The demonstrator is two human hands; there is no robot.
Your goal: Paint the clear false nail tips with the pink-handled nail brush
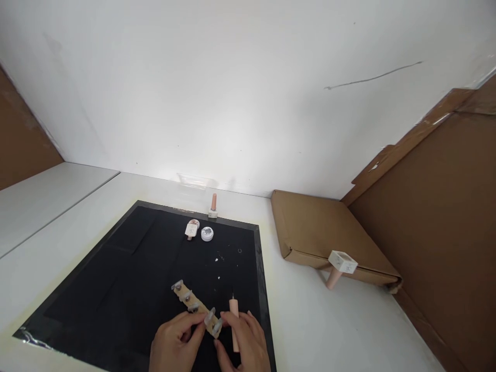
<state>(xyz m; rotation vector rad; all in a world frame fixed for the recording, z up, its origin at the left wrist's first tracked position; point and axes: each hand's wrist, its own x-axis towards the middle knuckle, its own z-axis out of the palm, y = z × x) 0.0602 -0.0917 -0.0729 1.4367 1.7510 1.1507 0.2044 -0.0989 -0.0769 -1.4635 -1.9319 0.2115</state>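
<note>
My left hand (176,341) pinches the edge of a pale wooden strip (199,305) near its lower end, beside one of the nail tips. Several greyish false nail tips (210,315) stand in a row along this strip. A pink-handled nail polish brush (234,325) lies in the closed fingers of my right hand (248,341), its thin dark tip pointing away from me. The right thumb and index fingertip are also close around the strip's lower end; whether both touch it I cannot tell.
On the black mat (96,268) are a white square bottle (191,229) tipped against a round pot (195,222), and another small pot (206,234). A pink-capped bottle (213,206) stands at the far edge. Right are a cardboard box (318,222) and a tilted pink-capped bottle (343,262).
</note>
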